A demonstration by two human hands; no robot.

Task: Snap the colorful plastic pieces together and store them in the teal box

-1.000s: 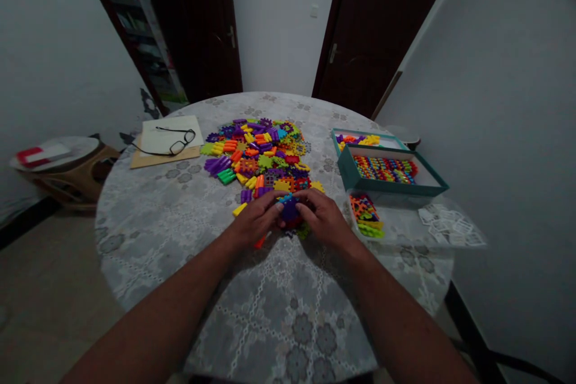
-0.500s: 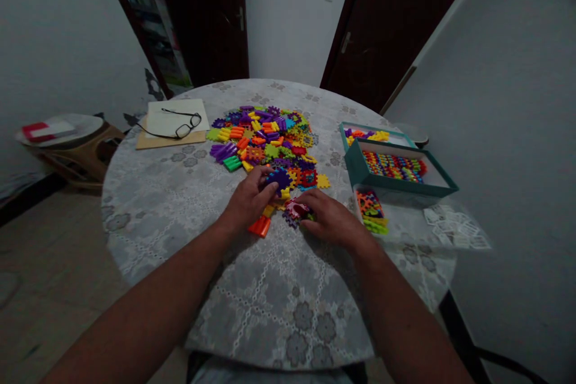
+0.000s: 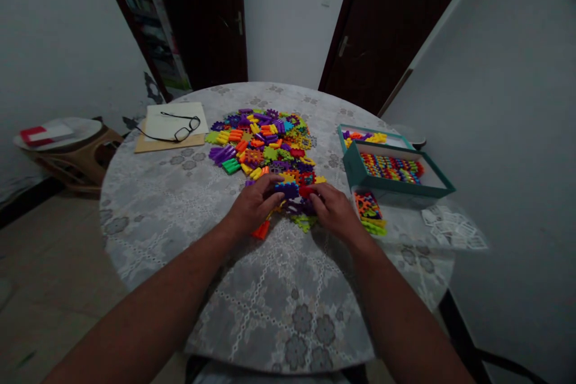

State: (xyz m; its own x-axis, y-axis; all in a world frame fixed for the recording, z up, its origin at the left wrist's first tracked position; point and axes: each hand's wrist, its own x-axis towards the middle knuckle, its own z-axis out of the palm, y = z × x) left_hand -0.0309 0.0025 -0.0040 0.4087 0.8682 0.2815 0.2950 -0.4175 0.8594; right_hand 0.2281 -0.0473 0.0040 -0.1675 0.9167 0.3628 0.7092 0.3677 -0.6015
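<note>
Blue piece (image 3: 287, 190) sits right between both hands, at the near edge of the pile (image 3: 265, 144). Left hand (image 3: 252, 207) is curled and pinching it. Right hand (image 3: 335, 213) is half curled with its fingertips on a red piece (image 3: 306, 191), but I can't tell if it's actually gripping. Teal box (image 3: 355, 173) off to the right holds neat rows of pieces, and the clear tray (image 3: 405, 220) just in front of it has orange and green ones.

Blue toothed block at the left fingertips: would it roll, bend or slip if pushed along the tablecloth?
Probably rigid: the blue toothed block looks like moulded plastic, like the pile. Unlikely to roll, being flat with notched edges. Its teeth may snag the patterned tablecloth rather than slide.
</note>
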